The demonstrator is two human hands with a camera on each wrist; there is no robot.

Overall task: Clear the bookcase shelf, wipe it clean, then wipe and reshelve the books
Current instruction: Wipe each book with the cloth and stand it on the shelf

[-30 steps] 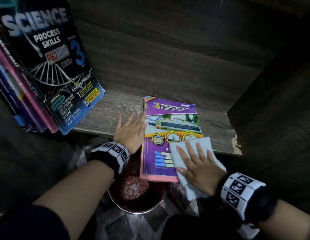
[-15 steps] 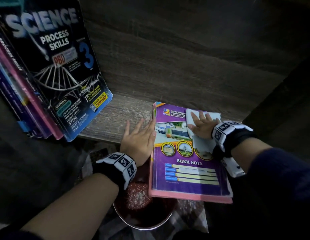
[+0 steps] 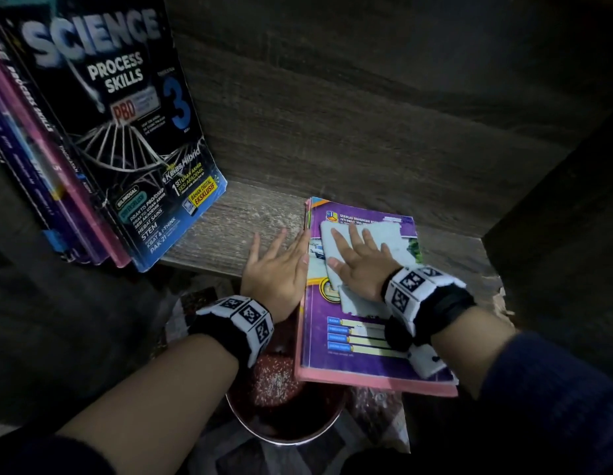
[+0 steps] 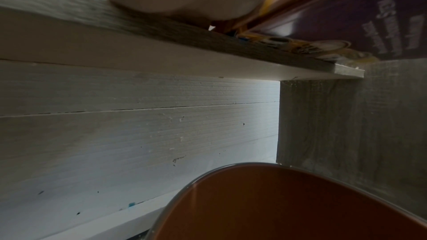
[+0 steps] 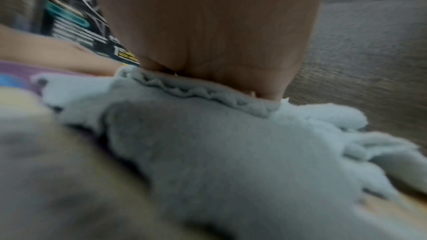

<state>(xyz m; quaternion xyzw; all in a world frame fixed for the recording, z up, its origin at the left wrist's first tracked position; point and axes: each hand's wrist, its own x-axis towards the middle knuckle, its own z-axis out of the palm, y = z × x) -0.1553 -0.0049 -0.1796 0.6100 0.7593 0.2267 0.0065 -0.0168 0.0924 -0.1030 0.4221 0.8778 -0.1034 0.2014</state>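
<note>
A purple notebook lies flat on a small pink stack, half on the wooden shelf and half past its front edge. My right hand presses a pale blue cloth flat on the upper part of the cover, fingers spread. In the right wrist view the cloth fills the lower frame under my palm. My left hand lies flat on the shelf against the stack's left edge, fingers straight. The Science Process Skills book leans at the left with several other books.
A metal bowl with a red-brown inside sits below the shelf edge, under my left wrist; the left wrist view shows the bowl too. The bookcase side panel closes the right. The back panel is dark wood.
My right hand has slid the cloth from the lower part of the cover up to its far end, then slightly leftward. The left hand has stayed beside the stack.
</note>
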